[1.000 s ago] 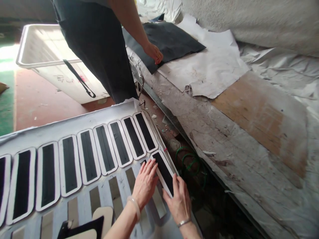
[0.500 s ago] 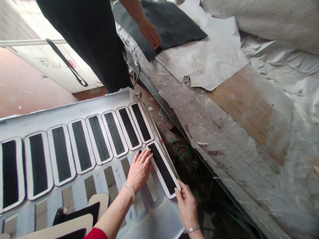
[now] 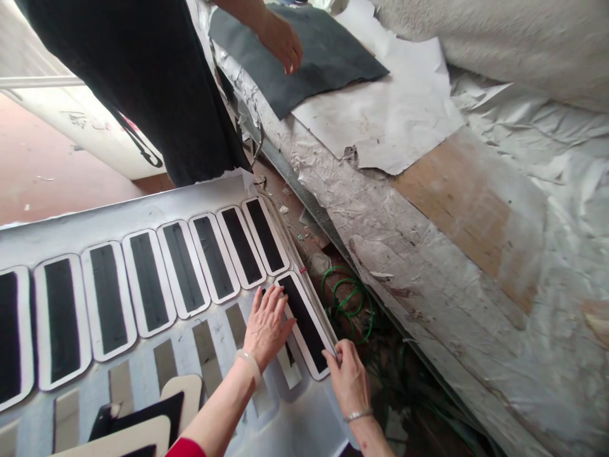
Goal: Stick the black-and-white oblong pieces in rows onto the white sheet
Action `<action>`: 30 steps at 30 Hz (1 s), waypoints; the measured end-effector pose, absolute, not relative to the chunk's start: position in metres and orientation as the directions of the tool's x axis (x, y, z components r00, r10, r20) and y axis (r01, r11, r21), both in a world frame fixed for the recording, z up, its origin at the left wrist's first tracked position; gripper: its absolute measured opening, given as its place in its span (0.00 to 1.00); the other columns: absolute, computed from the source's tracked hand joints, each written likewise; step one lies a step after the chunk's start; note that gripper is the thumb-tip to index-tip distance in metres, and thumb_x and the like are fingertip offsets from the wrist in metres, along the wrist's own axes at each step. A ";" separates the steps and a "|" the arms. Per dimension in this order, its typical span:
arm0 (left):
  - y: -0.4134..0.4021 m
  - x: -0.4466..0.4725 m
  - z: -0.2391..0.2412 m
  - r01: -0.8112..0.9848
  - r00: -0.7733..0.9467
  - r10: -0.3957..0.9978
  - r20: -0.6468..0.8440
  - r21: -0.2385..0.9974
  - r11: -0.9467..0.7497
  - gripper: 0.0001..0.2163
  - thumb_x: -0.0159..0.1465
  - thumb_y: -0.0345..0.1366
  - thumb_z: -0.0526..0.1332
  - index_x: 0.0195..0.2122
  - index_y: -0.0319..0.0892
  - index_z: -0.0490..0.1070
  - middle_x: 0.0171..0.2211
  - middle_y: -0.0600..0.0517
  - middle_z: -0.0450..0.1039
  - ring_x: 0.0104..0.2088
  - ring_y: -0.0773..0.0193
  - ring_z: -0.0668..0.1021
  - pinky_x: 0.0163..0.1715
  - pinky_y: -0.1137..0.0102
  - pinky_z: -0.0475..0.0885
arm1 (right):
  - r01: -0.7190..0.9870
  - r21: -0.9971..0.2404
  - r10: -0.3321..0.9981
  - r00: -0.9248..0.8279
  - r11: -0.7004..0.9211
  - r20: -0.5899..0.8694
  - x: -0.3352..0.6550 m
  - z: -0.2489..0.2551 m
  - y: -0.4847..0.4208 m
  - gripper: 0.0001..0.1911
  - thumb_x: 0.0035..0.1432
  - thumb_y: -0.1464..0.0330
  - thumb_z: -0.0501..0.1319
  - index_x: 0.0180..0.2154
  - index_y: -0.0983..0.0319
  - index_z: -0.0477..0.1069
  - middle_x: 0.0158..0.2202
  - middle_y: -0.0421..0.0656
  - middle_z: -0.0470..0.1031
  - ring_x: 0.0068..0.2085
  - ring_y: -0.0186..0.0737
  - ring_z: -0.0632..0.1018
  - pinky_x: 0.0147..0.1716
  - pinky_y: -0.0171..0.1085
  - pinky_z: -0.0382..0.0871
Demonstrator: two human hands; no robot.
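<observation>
We see the upper row on the grey panel (image 3: 143,206) filled end to end with black pieces (image 3: 181,266). In the lower row only the end piece (image 3: 304,324) lies in place, at the right. The marked places (image 3: 164,362) left of it are bare. The left hand (image 3: 266,327) lies flat, fingers spread, against the end piece's left edge. The right hand (image 3: 349,381) pinches its near corner, fingers drawn together. Beyond, a co-worker's hand (image 3: 280,39) touches a dark sheet (image 3: 333,54) on the desk (image 3: 428,254).
</observation>
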State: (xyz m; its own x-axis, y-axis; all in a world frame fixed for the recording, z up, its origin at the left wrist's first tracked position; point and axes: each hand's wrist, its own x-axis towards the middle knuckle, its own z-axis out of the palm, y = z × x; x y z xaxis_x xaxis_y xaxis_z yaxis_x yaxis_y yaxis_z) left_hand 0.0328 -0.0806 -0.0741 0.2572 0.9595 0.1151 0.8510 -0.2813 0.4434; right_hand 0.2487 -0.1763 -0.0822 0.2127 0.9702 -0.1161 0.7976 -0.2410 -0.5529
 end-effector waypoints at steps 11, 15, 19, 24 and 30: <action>-0.077 0.034 -0.087 0.773 0.497 0.862 0.101 0.399 -0.493 0.28 0.63 0.28 0.53 0.64 0.52 0.53 0.67 0.53 0.49 0.67 0.53 0.50 0.64 0.50 0.52 | 0.954 0.053 0.951 -0.298 0.294 0.084 0.241 -0.097 -0.188 0.25 0.65 0.72 0.48 0.62 0.59 0.55 0.65 0.42 0.55 0.62 0.51 0.60 0.52 0.50 0.63; -0.079 0.037 -0.086 0.763 0.468 0.882 0.057 0.477 -0.436 0.26 0.65 0.34 0.53 0.64 0.54 0.51 0.68 0.55 0.47 0.67 0.54 0.49 0.65 0.49 0.48 | 0.921 0.129 0.917 -0.382 0.368 0.113 0.241 -0.093 -0.185 0.26 0.61 0.75 0.51 0.61 0.65 0.58 0.66 0.48 0.53 0.64 0.57 0.56 0.57 0.56 0.54; -0.093 0.035 -0.064 0.769 0.408 0.913 0.021 0.531 -0.356 0.22 0.66 0.36 0.52 0.63 0.52 0.56 0.66 0.54 0.51 0.67 0.56 0.51 0.65 0.49 0.47 | 0.916 -0.025 0.888 -0.382 0.401 0.255 0.238 -0.077 -0.176 0.18 0.62 0.70 0.51 0.52 0.65 0.69 0.61 0.56 0.60 0.59 0.63 0.64 0.49 0.60 0.60; -0.162 -0.017 -0.035 0.845 0.104 0.994 -0.038 0.530 -0.068 0.29 0.63 0.32 0.53 0.65 0.51 0.48 0.67 0.55 0.48 0.67 0.60 0.50 0.66 0.50 0.45 | 0.741 -0.406 0.843 -0.435 0.535 0.316 0.194 -0.080 -0.184 0.15 0.65 0.64 0.53 0.50 0.62 0.69 0.46 0.47 0.75 0.45 0.44 0.76 0.44 0.42 0.69; -0.294 -0.166 -0.037 0.872 -0.383 0.911 -0.155 0.264 0.412 0.30 0.63 0.36 0.55 0.66 0.45 0.49 0.67 0.47 0.49 0.67 0.54 0.51 0.64 0.47 0.46 | 0.522 -0.827 0.762 -0.444 -0.207 -0.472 0.066 -0.073 -0.248 0.14 0.63 0.61 0.52 0.39 0.60 0.73 0.32 0.42 0.77 0.32 0.41 0.78 0.33 0.35 0.73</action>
